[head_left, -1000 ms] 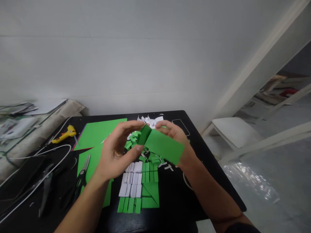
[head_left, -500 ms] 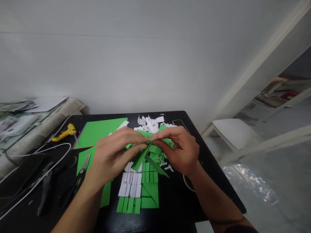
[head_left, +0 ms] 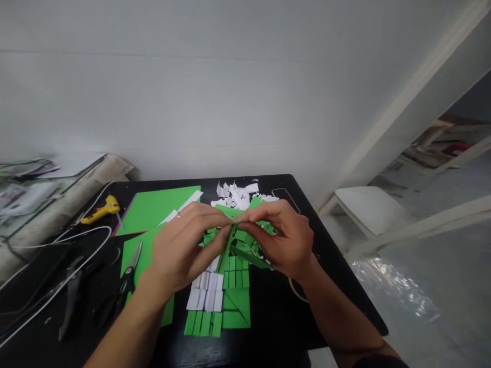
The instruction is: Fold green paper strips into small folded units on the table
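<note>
Both my left hand (head_left: pixel 187 240) and my right hand (head_left: pixel 284 232) pinch a folded green paper strip (head_left: pixel 227 250), their fingertips meeting over the middle of the table. One end of the strip hangs down and another slants toward the right palm. Below lies a panel of folded white paper pieces (head_left: pixel 207 291) and green paper pieces (head_left: pixel 236 276) in rows, with a flat green square (head_left: pixel 236 309) at its lower right. Behind my hands is a pile of folded green pieces (head_left: pixel 245 237), partly hidden by my fingers.
White paper scraps (head_left: pixel 238 194) lie at the table's back. Green sheets (head_left: pixel 161 204), scissors (head_left: pixel 130 271), a yellow glue gun (head_left: pixel 107 208) and a white cable (head_left: pixel 88 255) are on the left. A white stool (head_left: pixel 370 209) stands right of the black table (head_left: pixel 276 332).
The strip in my fingers has turned, so its hanging end looks narrower and the other end lies closer to my right palm. My left fingers have curled slightly; both hands stay in place.
</note>
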Demonstrator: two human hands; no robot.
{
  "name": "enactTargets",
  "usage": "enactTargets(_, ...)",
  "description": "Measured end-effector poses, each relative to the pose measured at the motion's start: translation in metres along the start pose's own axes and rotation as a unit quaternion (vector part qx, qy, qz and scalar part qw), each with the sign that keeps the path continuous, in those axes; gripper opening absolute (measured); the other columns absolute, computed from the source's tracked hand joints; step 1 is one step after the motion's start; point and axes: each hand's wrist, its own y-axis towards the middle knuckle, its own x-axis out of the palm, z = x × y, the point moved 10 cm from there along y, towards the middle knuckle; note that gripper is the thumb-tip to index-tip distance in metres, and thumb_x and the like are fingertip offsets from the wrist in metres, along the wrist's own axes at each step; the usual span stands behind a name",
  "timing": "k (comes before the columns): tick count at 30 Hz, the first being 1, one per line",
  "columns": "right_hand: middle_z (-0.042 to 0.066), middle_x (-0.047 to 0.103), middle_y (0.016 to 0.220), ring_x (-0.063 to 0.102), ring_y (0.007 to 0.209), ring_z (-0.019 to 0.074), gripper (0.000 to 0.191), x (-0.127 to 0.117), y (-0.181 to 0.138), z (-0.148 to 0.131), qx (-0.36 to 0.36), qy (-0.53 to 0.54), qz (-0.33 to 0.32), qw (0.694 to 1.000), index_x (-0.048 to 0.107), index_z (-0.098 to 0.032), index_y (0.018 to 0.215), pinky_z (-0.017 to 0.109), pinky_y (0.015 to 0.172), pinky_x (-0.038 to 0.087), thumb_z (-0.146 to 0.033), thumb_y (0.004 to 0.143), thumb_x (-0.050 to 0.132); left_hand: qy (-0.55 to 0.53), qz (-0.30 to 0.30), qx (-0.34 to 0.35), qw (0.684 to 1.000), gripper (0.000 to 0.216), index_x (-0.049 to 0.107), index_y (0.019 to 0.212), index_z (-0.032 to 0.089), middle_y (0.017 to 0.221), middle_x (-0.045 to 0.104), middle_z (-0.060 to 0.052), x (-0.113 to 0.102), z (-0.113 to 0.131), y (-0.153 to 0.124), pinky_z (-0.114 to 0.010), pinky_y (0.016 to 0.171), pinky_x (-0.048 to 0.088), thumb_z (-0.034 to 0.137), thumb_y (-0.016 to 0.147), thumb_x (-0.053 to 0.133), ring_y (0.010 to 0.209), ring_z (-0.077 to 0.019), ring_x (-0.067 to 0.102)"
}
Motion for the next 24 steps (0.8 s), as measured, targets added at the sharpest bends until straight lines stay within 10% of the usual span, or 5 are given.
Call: enactTargets(24,-0.001,0.085,0.094,0.084,0.089,0.0189,0.021,-0.007,0.0,0.02,0.062,0.038,0.008,0.997,0.068,-0.027,0.098,0.033,0.083,0.071,-0.018,0.092,0.086,-0.003,-0.024,-0.015,1.0,0.019,0.067,0.118,0.022,0.102,0.078,-0.004,0.007,-0.005,-0.001,-0.032,0.084,0.059,0.012,0.102,0.066,0.092,-0.0176,0.074)
